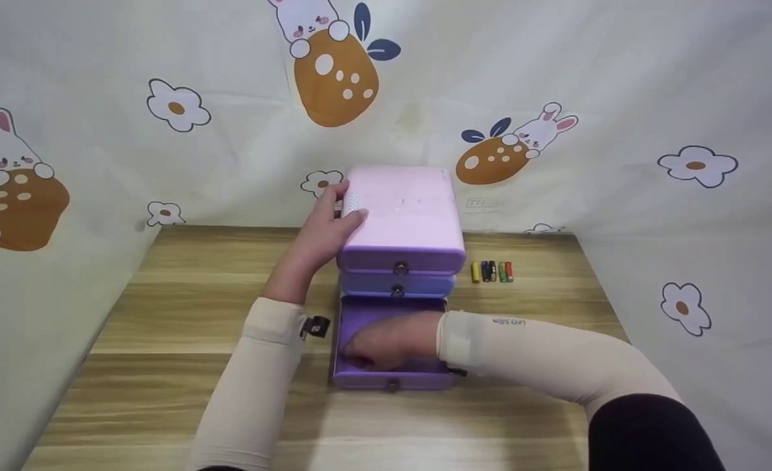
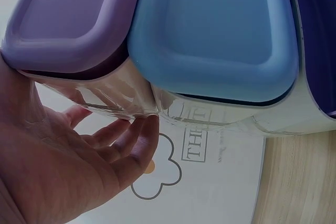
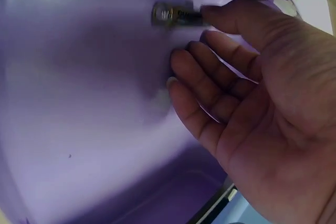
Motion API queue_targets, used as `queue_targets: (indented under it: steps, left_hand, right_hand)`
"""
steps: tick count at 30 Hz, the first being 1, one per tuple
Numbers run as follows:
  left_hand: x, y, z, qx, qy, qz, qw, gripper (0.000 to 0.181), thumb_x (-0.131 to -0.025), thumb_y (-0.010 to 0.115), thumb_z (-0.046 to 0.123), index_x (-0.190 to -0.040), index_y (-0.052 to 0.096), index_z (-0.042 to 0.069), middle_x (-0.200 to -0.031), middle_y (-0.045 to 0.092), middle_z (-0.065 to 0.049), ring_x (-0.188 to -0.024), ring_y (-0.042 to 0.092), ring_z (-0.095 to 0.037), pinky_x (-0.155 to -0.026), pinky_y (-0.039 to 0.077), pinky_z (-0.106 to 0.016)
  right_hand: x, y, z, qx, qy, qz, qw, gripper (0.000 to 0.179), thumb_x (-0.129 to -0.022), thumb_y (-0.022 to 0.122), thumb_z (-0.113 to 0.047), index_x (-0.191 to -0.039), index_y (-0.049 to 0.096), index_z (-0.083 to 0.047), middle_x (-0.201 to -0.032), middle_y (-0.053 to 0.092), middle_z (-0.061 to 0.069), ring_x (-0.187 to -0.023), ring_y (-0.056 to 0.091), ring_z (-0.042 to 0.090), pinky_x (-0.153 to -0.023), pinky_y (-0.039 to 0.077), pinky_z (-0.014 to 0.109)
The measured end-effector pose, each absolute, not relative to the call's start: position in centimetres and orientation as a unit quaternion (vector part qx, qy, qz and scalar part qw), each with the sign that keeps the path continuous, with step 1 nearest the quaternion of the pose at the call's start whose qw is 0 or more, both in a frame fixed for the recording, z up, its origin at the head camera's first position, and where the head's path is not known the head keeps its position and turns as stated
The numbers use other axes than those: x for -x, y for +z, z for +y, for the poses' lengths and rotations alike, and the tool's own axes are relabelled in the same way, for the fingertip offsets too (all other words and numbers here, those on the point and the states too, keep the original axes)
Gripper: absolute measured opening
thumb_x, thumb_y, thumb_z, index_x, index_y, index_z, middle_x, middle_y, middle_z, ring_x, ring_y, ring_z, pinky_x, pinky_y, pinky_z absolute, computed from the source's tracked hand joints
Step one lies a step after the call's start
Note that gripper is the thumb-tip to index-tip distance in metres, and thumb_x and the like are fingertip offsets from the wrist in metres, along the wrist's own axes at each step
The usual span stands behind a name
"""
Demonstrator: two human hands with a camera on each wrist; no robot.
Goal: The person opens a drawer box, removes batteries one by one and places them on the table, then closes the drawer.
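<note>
A small drawer cabinet with a pink top (image 1: pixel 402 209) stands on the table, its bottom purple drawer (image 1: pixel 392 379) pulled out. My left hand (image 1: pixel 326 226) rests on the cabinet's upper left edge, thumb on top. In the left wrist view its fingers (image 2: pixel 134 150) touch the clear side beside the purple drawer front (image 2: pixel 73 14). Inside the pulled-out drawer is my right hand (image 1: pixel 386 343). In the right wrist view, the thumb and index finger of that hand (image 3: pixel 241 72) pinch one end of a small dark battery (image 3: pixel 176 15) with a shiny gold end, slightly blurred, close over the purple drawer floor.
To the right of the cabinet, several small batteries (image 1: pixel 492 271) in yellow, blue, black, green and red lie in a row. The blue middle drawer (image 1: pixel 396 286) is in the cabinet above the pulled-out one. A patterned cloth (image 1: pixel 229 163) hangs behind the wooden table (image 1: pixel 196 373).
</note>
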State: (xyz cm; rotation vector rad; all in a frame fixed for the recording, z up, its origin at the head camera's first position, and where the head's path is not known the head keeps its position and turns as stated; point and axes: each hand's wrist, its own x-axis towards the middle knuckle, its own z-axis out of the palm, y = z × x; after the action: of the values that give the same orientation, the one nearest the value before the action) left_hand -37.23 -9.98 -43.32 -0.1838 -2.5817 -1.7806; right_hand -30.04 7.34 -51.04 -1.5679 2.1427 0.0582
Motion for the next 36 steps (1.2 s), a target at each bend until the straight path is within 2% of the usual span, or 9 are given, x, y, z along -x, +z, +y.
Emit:
queue_targets:
  steps: [8,16,25,36]
  left_hand:
    - [37.1,-43.4,-10.0,0.059,-0.566,-0.822,0.000,0.078,-0.108,0.065,0.041,-0.174,0.030,0.017,-0.178,0.032,-0.010,-0.153,0.046,-0.033,-0.126,0.039,-0.050]
    - [37.1,-43.4,-9.9,0.065,-0.563,-0.824,0.007,0.077,-0.108,0.065,0.040,-0.173,0.032,0.017,-0.176,0.034,-0.011,-0.153,0.046,-0.031,-0.126,0.039,-0.050]
    - [37.0,-43.2,-10.0,0.060,-0.562,-0.825,0.006,0.076,-0.107,0.065,0.042,-0.173,0.033,0.019,-0.177,0.033,-0.011,-0.154,0.045,-0.034,-0.126,0.039,-0.052]
    - [37.0,-43.3,-10.0,0.067,-0.570,-0.819,0.005,0.076,-0.107,0.065,0.042,-0.172,0.033,0.017,-0.176,0.034,-0.012,-0.151,0.048,-0.034,-0.123,0.043,-0.051]
  right_hand:
    - [30.0,-51.5,7.6,0.572,0.014,0.787,0.232,0.016,-0.099,0.068,0.001,-0.095,0.068,-0.015,-0.082,0.061,-0.006,-0.074,0.058,0.009,-0.066,0.049,0.021]
    - [29.9,-51.4,7.8,0.579,0.030,0.787,0.210,0.016,-0.098,0.070,-0.001,-0.090,0.069,-0.015,-0.075,0.058,-0.008,-0.066,0.054,0.010,-0.060,0.046,0.023]
    - [30.5,-49.7,8.4,0.559,-0.059,0.786,0.258,0.017,-0.089,0.075,0.004,-0.093,0.070,-0.011,-0.082,0.064,-0.006,-0.071,0.058,0.009,-0.065,0.050,0.020]
    - [31.2,-46.9,12.6,0.539,-0.195,0.795,0.197,0.017,-0.089,0.076,0.002,-0.099,0.069,-0.011,-0.092,0.064,-0.003,-0.083,0.058,0.009,-0.075,0.051,0.023]
